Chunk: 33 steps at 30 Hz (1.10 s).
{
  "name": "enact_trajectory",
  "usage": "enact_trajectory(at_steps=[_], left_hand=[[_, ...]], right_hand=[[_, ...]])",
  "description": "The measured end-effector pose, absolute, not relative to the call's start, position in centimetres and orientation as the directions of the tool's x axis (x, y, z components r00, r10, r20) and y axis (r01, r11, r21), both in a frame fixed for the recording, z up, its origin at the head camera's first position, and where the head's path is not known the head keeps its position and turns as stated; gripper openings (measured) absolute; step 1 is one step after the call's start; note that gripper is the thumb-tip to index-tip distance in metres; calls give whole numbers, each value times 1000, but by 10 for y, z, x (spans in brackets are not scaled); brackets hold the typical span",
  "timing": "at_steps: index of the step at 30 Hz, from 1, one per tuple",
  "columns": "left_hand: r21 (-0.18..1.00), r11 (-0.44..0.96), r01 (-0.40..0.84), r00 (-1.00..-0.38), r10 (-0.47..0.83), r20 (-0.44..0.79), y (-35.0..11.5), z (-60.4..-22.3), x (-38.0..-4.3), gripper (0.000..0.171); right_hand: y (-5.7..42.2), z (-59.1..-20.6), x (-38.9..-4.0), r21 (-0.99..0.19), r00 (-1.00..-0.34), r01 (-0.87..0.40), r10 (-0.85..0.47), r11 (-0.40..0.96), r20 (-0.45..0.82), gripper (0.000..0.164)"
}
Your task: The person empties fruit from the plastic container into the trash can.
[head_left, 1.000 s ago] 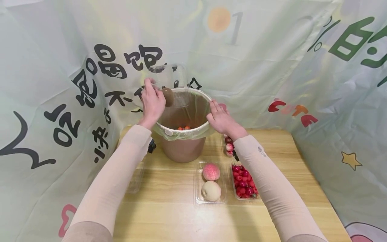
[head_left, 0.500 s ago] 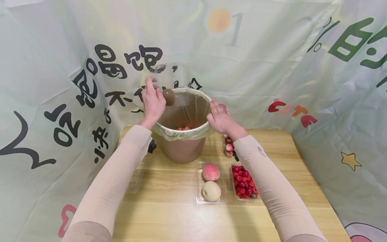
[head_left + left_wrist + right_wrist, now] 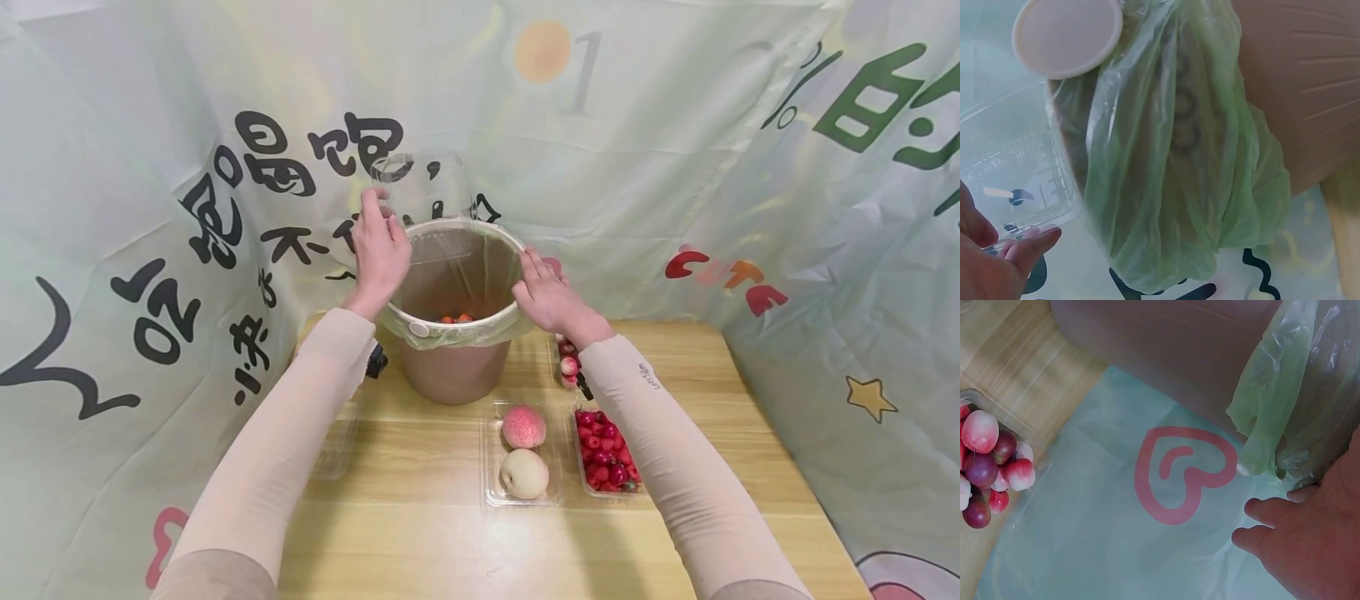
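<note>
My left hand (image 3: 381, 254) holds a clear plastic container (image 3: 423, 187) by its edge, tipped above the left side of a brown bin (image 3: 453, 371). In the left wrist view, thumb and fingers pinch the container (image 3: 1022, 187). A green bag (image 3: 1154, 156) lines the bin and folds over its white rim. My right hand (image 3: 553, 292) grips the rim on the right, against the bag (image 3: 1272, 394) in the right wrist view. Small orange-red fruits (image 3: 457, 318) show inside the bin; its bottom is mostly hidden.
Two peaches (image 3: 524, 450) sit in a clear tray on the wooden table (image 3: 412, 517). Right of them stands a box of red berries (image 3: 607, 454). Grape-like fruits (image 3: 991, 462) lie behind it. Another clear container (image 3: 339, 450) is left. A printed curtain (image 3: 637, 167) encloses the table.
The round brown fruit beside my left hand has left the container and is out of sight. The container tilts slightly more. My right hand stays on the rim.
</note>
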State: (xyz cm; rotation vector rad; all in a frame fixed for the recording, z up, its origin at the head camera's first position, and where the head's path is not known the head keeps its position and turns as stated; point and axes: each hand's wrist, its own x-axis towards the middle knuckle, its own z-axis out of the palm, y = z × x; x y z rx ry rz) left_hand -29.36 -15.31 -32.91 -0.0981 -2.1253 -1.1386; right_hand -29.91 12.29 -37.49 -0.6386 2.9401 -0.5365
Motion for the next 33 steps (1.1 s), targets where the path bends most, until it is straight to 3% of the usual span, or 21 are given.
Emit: enact_trajectory(at_steps=[10,17,33], left_hand=[[714,609,346,-749,-279,600,-158,-321,-288,36],[735,617,282,-802,-270,534,-166,-306,-279,36],[634,730,254,-886,-88,456,-182,-289,-250,46]], right_hand=[[122,-373,-296,-365,-912,-377,-410,851,-13,76],[123,-373,-297,-371,-911,-377,-411,849,-16,75],[124,-374,-297,-360,-910,-389,-414,848,10,76]])
